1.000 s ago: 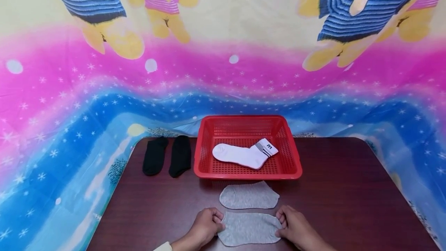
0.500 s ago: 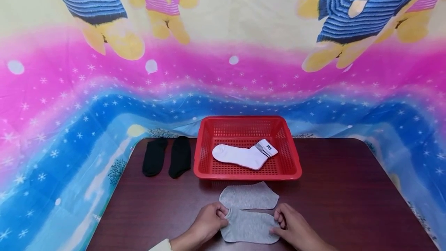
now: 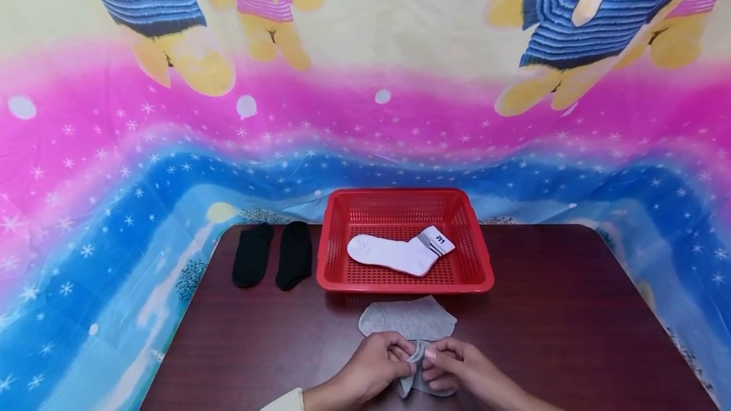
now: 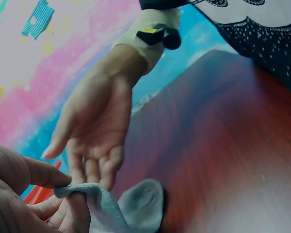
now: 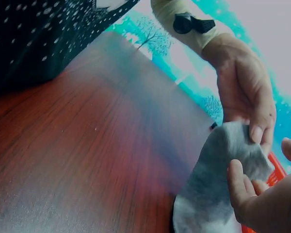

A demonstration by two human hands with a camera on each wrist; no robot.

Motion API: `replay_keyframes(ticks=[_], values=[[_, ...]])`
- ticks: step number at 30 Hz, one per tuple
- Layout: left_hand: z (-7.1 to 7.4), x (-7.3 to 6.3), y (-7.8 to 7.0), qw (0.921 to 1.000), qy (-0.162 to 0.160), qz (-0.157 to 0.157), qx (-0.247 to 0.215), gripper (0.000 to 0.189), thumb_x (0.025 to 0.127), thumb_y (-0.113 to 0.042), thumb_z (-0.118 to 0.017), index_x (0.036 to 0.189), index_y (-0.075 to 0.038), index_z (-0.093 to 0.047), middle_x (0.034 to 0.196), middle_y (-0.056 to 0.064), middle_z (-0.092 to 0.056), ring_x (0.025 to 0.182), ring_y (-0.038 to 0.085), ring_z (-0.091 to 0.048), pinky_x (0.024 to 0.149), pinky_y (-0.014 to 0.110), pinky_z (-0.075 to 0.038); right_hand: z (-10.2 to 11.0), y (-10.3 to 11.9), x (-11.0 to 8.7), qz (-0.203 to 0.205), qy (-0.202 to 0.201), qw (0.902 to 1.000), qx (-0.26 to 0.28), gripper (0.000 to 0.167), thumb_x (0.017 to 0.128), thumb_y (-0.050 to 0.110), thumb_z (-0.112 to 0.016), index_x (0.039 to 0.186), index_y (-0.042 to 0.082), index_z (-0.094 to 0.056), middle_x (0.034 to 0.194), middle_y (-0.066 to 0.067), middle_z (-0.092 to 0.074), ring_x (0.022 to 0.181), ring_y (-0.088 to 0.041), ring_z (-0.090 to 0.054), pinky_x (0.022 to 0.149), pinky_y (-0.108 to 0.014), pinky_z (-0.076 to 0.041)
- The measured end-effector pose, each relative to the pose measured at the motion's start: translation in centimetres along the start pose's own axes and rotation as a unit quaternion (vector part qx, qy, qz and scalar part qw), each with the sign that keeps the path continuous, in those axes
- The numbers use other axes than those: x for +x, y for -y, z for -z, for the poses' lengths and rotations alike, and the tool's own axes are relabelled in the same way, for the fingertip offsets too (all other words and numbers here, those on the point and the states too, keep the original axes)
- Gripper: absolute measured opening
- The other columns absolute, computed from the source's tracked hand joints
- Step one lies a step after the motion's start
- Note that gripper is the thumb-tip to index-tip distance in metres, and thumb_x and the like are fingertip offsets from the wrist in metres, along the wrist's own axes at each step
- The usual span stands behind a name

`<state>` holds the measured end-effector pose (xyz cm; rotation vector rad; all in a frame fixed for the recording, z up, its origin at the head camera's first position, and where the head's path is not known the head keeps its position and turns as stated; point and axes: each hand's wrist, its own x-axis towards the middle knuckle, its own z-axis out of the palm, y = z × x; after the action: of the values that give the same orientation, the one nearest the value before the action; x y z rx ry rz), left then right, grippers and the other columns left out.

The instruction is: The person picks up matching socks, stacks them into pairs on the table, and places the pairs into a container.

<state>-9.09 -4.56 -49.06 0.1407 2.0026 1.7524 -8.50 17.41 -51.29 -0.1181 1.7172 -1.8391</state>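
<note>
My left hand (image 3: 379, 363) pinches the cuff of a grey sock (image 3: 407, 382) between thumb and fingers, lifting that end; the toe part lies on the table. In the left wrist view the cuff of this sock (image 4: 106, 206) folds over the left fingertips. My right hand (image 3: 459, 366) is close on the other side, its fingers against the sock and its thumb apart from them, as the right wrist view shows. A second grey sock (image 3: 408, 318) lies flat just beyond, partly covered by the hands.
Behind the grey socks stands a red plastic basket (image 3: 405, 288), with a white sock (image 3: 394, 254) lying in it. Left of the basket lie two black socks (image 3: 253, 255) on the dark brown table (image 3: 571, 322). A printed cloth (image 3: 365, 132) hangs around the table.
The left hand has moved right with the cuff, folding the near grey sock up toward its middle. The right hand has let go of the toe end and shifted slightly left.
</note>
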Motion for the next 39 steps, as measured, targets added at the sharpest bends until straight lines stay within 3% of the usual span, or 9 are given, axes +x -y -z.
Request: replay_keyframes(ticks=[7,12,20,23,27,29,33,36,39], values=[[-2.4,0.4,0.2,0.9989,0.024,0.0,-0.04,0.015,0.08,0.006,-0.07,0.095,0.002,-0.073,0.075,-0.002,-0.063,0.065,0.004,-0.057,0.058,0.013,-0.046,0.2,-0.3,0.0,-0.009,0.019,0.9978,0.063,0.018,0.105,0.014,-0.054,0.114,-0.002,-0.06,0.095,0.002,-0.073,0.088,-0.008,-0.072,0.081,-0.026,-0.061],[-3.3,0.6,0.3,0.9934,0.019,0.042,-0.105,0.019,0.087,0.001,-0.059,0.098,0.008,-0.073,0.077,0.003,-0.067,0.062,0.005,-0.061,0.06,0.018,-0.056,0.8,-0.9,-0.2,-0.005,0.01,0.9998,0.015,0.025,0.101,0.01,-0.059,0.118,-0.008,-0.058,0.092,0.005,-0.071,0.082,-0.004,-0.066,0.073,-0.02,-0.055],[-3.1,1.1,1.3,0.9931,-0.009,0.038,-0.111,0.024,0.085,0.003,-0.052,0.1,0.014,-0.068,0.072,0.001,-0.06,0.059,0.006,-0.055,0.055,0.017,-0.049,1.6,-1.2,-0.7,-0.032,-0.018,0.9982,-0.047,0.03,0.095,0.004,-0.061,0.118,-0.014,-0.056,0.084,0.004,-0.064,0.07,-0.003,-0.055,0.063,-0.018,-0.047],[-2.7,1.6,2.0,0.9923,-0.036,0.035,-0.114,0.025,0.088,-0.001,-0.052,0.101,0.015,-0.067,0.073,0.001,-0.059,0.06,0.006,-0.054,0.056,0.016,-0.047,1.6,-0.8,-1.1,-0.005,-0.011,0.9971,-0.075,0.03,0.094,0.003,-0.06,0.115,-0.018,-0.055,0.083,0.006,-0.063,0.069,-0.001,-0.055,0.063,-0.017,-0.046],[-1.9,2.4,3.0,0.9897,-0.054,0.032,-0.128,0.032,0.095,-0.007,-0.05,0.111,0.014,-0.067,0.087,0.007,-0.07,0.072,0.009,-0.063,0.068,0.025,-0.059,1.3,0.9,-2.0,0.045,0.027,0.9952,-0.083,0.034,0.094,0.001,-0.06,0.112,-0.026,-0.049,0.087,0.007,-0.066,0.077,0.001,-0.061,0.067,-0.017,-0.05],[-1.4,2.8,3.4,0.9892,-0.038,0.024,-0.14,0.036,0.098,-0.01,-0.048,0.118,0.014,-0.066,0.099,0.017,-0.074,0.085,0.016,-0.07,0.08,0.033,-0.061,1.1,2.1,-2.4,0.06,0.057,0.9942,-0.068,0.035,0.096,0.0,-0.059,0.113,-0.028,-0.046,0.091,0.007,-0.067,0.08,0.001,-0.063,0.069,-0.017,-0.052],[-0.1,3.2,4.1,0.9837,0.044,0.008,-0.174,0.048,0.105,-0.023,-0.041,0.132,0.013,-0.06,0.127,0.029,-0.067,0.116,0.028,-0.068,0.1,0.04,-0.055,1.3,4.9,-3.5,0.053,0.106,0.9926,-0.027,0.034,0.1,0.002,-0.056,0.118,-0.025,-0.046,0.098,0.003,-0.071,0.086,-0.004,-0.067,0.073,-0.02,-0.055],[0.9,3.4,4.4,0.9734,0.113,0.01,-0.199,0.058,0.107,-0.034,-0.037,0.139,0.012,-0.054,0.137,0.027,-0.062,0.12,0.024,-0.065,0.102,0.035,-0.051,1.7,6.6,-4.2,0.032,0.12,0.9921,-0.009,0.025,0.103,0.005,-0.054,0.118,-0.016,-0.053,0.105,-0.002,-0.073,0.091,-0.009,-0.07,0.077,-0.024,-0.057],[1.6,3.3,4.7,0.9591,0.158,0.027,-0.234,0.056,0.104,-0.03,-0.043,0.142,0.01,-0.052,0.135,0.016,-0.065,0.114,0.015,-0.063,0.096,0.031,-0.051,2.3,7.5,-4.3,0.023,0.103,0.9942,-0.021,0.022,0.104,0.007,-0.053,0.119,-0.007,-0.057,0.109,-0.005,-0.074,0.094,-0.012,-0.071,0.079,-0.027,-0.058]])
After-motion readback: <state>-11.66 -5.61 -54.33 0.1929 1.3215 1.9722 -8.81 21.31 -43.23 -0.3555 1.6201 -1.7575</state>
